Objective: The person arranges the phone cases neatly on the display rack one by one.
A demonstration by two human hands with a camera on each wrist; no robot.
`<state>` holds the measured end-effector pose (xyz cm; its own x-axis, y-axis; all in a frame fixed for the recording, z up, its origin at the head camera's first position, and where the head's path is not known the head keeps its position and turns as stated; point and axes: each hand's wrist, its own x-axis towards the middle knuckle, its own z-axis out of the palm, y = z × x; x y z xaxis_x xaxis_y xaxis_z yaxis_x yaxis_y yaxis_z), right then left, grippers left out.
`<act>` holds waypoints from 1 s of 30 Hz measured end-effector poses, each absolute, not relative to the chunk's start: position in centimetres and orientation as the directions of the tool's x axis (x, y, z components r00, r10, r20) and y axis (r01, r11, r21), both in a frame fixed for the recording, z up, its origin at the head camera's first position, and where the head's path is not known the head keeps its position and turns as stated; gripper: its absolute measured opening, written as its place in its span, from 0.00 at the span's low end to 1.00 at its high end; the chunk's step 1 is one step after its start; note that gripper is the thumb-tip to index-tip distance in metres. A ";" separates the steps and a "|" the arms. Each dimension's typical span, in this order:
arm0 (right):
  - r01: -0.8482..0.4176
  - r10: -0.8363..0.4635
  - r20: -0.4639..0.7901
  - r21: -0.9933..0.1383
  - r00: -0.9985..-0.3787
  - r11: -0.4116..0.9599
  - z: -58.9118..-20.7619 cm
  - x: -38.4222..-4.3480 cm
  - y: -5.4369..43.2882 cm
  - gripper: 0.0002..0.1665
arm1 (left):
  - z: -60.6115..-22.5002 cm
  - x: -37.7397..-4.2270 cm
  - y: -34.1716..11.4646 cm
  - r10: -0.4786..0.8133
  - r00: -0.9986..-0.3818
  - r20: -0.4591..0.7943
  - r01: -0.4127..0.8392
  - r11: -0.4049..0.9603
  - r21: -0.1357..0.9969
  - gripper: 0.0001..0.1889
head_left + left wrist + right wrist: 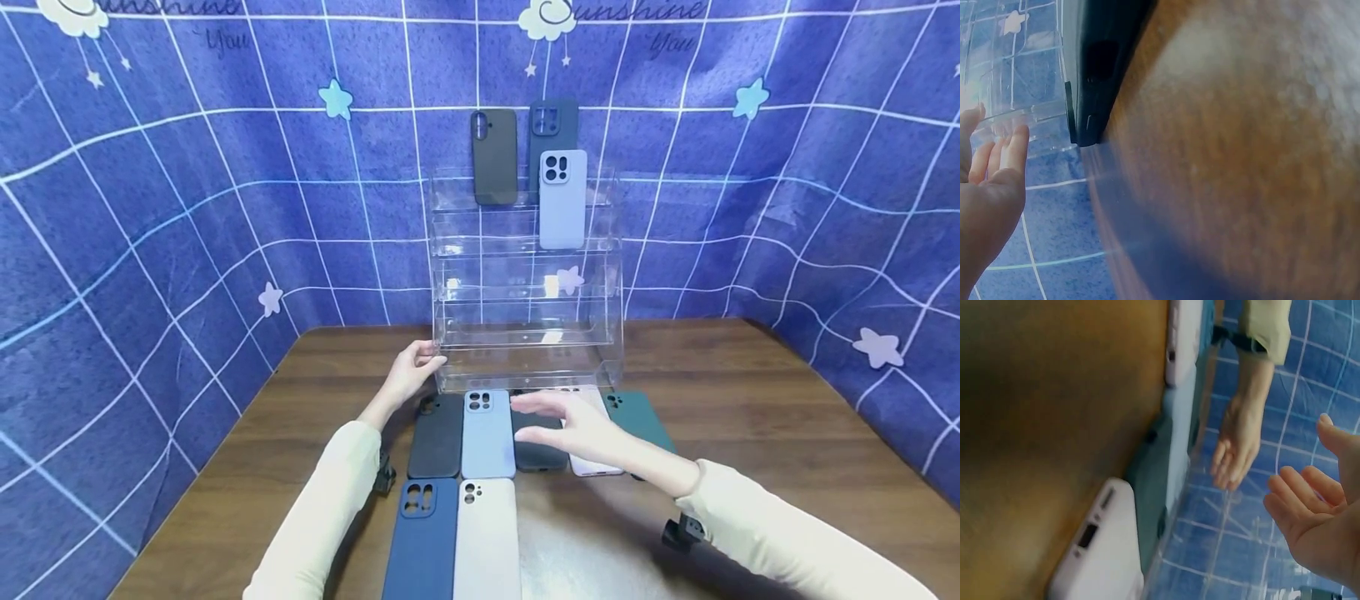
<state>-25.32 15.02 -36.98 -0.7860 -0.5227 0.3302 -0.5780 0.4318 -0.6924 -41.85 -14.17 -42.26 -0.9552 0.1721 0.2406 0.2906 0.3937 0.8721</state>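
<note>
At the lower left edge of a clear acrylic display rack (525, 342), my left hand (408, 369) has its thumb and fingertips right at the panel. In the left wrist view those fingers (1018, 147) are extended, with the rack's edge line passing near them. Over the row of phone cases hovers my right hand (566, 423), empty, thumb and fingers spread apart. It partly covers a dark phone case (542, 454) and a pale pink phone case (594, 465). Beside these lie a light blue phone case (489, 437), a black phone case (437, 442) and a green phone case (641, 417).
Nearer me lie a navy phone case (422, 546) and a white phone case (487, 546). Standing in the rack's upper tiers are an olive-black phone case (496, 158), a dark blue phone case (558, 129) and a pale blue phone case (562, 212). A blue grid-patterned cloth (247, 208) surrounds the wooden table (757, 400).
</note>
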 end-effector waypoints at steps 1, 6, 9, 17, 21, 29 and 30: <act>-0.579 -0.531 0.323 -0.690 -0.783 0.434 -37.2 -25.1 14.8 0.27 | -42.2 -41.9 -14.2 0.170 -0.955 0.242 0.291 0.391 0.873 0.24; -0.582 -0.564 0.295 -0.685 -0.771 0.437 -38.6 -24.6 13.9 0.27 | -42.2 -42.0 -14.3 0.158 -0.956 0.248 0.292 0.393 0.872 0.24; -0.614 -0.594 0.308 -0.666 -0.743 0.423 -39.7 -24.5 13.5 0.27 | -42.3 -42.1 -14.2 0.161 -0.956 0.246 0.291 0.393 0.872 0.24; -0.656 -0.681 0.285 -0.654 -0.675 0.377 -41.6 -23.9 12.5 0.29 | -42.2 -41.9 -14.0 0.173 -0.956 0.236 0.287 0.392 0.874 0.24; -0.693 -0.716 0.269 -0.602 -0.644 0.397 -41.9 -23.8 12.1 0.28 | -42.1 -42.0 -14.0 0.175 -0.957 0.231 0.282 0.392 0.876 0.24; -0.755 -0.753 0.267 -0.500 -0.601 0.425 -42.0 -23.5 12.0 0.21 | -42.3 -42.0 -14.2 0.196 -0.956 0.217 0.280 0.400 0.873 0.25; -0.756 -0.755 0.266 -0.499 -0.599 0.424 -42.0 -23.5 12.1 0.21 | -42.3 -42.0 -14.2 0.198 -0.955 0.219 0.282 0.399 0.873 0.25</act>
<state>-23.46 12.06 -41.98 -0.5992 -0.7552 0.2658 -0.7559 0.4243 -0.4986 -41.95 -14.21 -42.32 -0.9555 0.1981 0.2187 0.2824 0.3985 0.8726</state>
